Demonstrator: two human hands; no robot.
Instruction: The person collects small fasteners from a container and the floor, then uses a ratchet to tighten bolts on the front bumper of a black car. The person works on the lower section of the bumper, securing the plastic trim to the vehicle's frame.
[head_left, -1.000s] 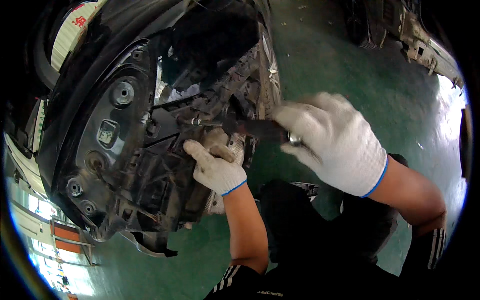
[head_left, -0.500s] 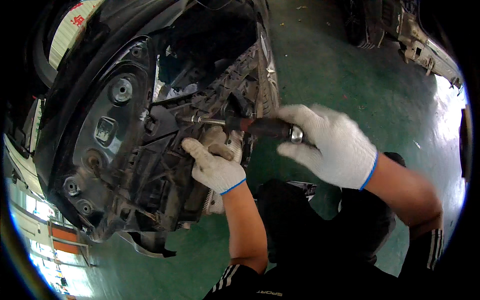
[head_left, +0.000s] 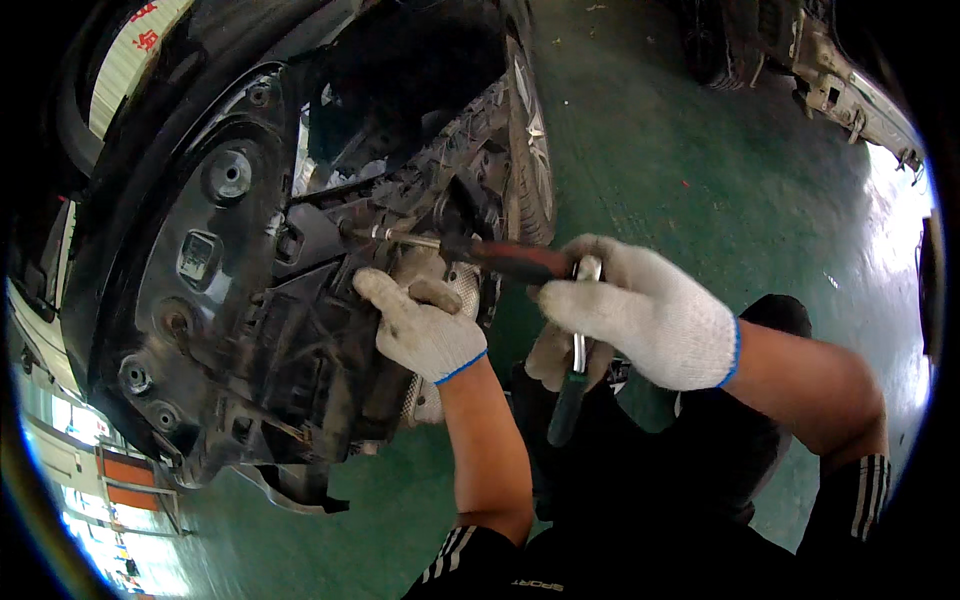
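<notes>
My right hand (head_left: pixel 640 315), in a white knit glove with a blue cuff, is closed around a ratchet wrench (head_left: pixel 580 350). Its chrome head meets the back end of a driver with a red and black handle (head_left: pixel 520 262). The driver's metal shaft (head_left: pixel 410 238) points left, and its socket tip reaches the dark plastic fittings (head_left: pixel 320 235) on the car's stripped end. Below the shaft, my gloved left hand (head_left: pixel 425 325) rests against those fittings. Its fingers are apart, one stretched forward; what lies beneath them is partly hidden.
Around the work stretches the car's black body panel (head_left: pixel 150 290), with a wheel (head_left: pixel 535 170) on its far right side. A bent strip (head_left: pixel 290 490) hangs at the panel's lower edge. Another partly stripped vehicle (head_left: pixel 840 90) stands at upper right on the green floor (head_left: pixel 640 150).
My right hand has turned and shifted slightly down and left, closing on the ratchet wrench, whose handle now shows. The left hand keeps its place on the fittings; the view has shifted slightly.
</notes>
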